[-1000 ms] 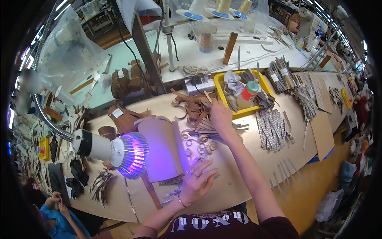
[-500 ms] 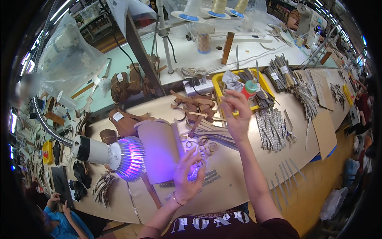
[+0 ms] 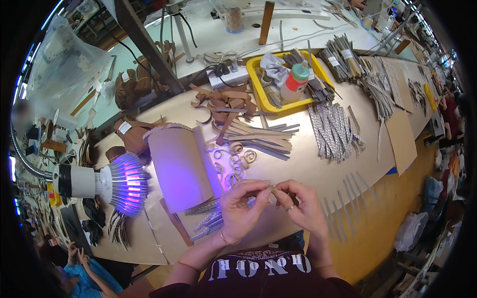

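Both the left hand (image 3: pixel 243 206) and right hand (image 3: pixel 299 206) pinch a thin brown leather strip (image 3: pixel 275 191) above the worktop (image 3: pixel 318 171) near the violet lamp (image 3: pixel 119 183); steady fingertip tension should keep it from twisting.

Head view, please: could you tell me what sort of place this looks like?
Probably a leather-goods or craft workshop. Brown leather strips and bundles of grey braided cords cover the long tan workbench, and a purple-lit work lamp shines beside both hands, left hand and right hand, pinching a small strip.
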Motion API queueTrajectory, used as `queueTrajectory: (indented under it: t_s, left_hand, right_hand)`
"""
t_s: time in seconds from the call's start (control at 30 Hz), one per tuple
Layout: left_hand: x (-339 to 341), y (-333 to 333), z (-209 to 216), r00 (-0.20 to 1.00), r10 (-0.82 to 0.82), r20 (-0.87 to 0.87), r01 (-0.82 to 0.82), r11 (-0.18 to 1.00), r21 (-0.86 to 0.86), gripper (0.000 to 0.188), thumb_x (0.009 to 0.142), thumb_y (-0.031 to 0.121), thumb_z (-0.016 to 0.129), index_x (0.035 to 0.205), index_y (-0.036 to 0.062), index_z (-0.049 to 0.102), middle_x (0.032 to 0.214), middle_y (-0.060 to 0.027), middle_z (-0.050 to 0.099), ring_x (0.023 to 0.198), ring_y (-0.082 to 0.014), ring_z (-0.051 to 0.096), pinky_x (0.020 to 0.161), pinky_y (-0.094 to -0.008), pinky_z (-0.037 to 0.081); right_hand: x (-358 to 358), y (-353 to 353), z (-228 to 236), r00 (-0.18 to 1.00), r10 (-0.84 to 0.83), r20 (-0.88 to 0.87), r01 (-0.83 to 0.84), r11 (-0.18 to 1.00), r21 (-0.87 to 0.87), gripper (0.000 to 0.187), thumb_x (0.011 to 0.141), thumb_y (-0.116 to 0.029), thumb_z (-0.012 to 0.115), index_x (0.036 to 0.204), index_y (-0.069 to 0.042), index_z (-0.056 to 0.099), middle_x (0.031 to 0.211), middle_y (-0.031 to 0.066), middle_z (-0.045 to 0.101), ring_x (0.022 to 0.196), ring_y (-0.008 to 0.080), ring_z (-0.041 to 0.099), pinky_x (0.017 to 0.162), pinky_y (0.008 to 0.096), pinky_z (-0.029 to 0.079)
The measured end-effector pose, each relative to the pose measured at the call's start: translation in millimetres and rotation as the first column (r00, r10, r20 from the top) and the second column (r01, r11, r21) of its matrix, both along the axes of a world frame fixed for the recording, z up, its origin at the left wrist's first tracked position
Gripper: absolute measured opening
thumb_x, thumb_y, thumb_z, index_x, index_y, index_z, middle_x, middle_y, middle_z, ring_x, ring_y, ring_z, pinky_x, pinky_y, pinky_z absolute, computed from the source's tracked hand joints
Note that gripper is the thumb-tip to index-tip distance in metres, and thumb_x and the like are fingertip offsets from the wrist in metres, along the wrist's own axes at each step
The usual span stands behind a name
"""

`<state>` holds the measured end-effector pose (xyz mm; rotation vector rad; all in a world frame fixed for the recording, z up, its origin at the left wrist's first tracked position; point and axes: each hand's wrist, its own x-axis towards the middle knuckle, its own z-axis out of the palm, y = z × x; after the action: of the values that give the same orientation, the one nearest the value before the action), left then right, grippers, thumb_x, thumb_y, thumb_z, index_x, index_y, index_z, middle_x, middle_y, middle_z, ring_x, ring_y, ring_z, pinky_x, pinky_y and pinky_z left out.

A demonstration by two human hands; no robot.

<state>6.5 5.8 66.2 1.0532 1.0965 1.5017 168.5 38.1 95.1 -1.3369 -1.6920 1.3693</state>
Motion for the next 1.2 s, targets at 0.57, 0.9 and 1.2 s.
queueTrajectory:
  t_s: [0.57,0.9,1.2]
  left_hand:
    - [10,7,-14,0.758,0.286,-0.586,0.065,0.861,0.504,0.033,0.070,-0.006,0.079,0.101,0.0019,0.073,0.098,-0.0126,0.072,0.068,-0.0198,0.068,0.058,-0.0270,0.055]
    - [11,6,-11,0.778,0.264,-0.570,0.073,0.863,0.499,0.034,0.070,-0.009,0.077,0.101,0.0011,0.072,0.094,-0.0123,0.072,0.069,-0.0205,0.069,0.059,-0.0273,0.056]
    - [10,7,-11,0.775,0.283,-0.565,0.064,0.855,0.515,0.032,0.071,-0.009,0.076,0.101,0.0019,0.072,0.094,-0.0114,0.072,0.068,-0.0202,0.069,0.058,-0.0268,0.056]
  right_hand:
    - [6,-24,22,0.961,-0.198,-0.195,0.203,0.979,0.006,0.005,0.090,-0.002,0.064,0.092,0.002,0.066,0.082,0.0027,0.059,0.072,0.0089,0.049,0.067,0.0235,0.040]
    - [7,-22,23,0.950,-0.178,-0.257,0.191,0.981,0.023,0.005,0.088,-0.001,0.064,0.091,0.002,0.067,0.082,0.0033,0.060,0.074,0.0093,0.049,0.069,0.0238,0.040]
    - [6,-20,26,0.963,-0.151,-0.223,0.166,0.985,0.046,0.005,0.087,0.000,0.064,0.090,0.004,0.066,0.083,0.0071,0.064,0.078,0.0130,0.059,0.073,0.0258,0.046]
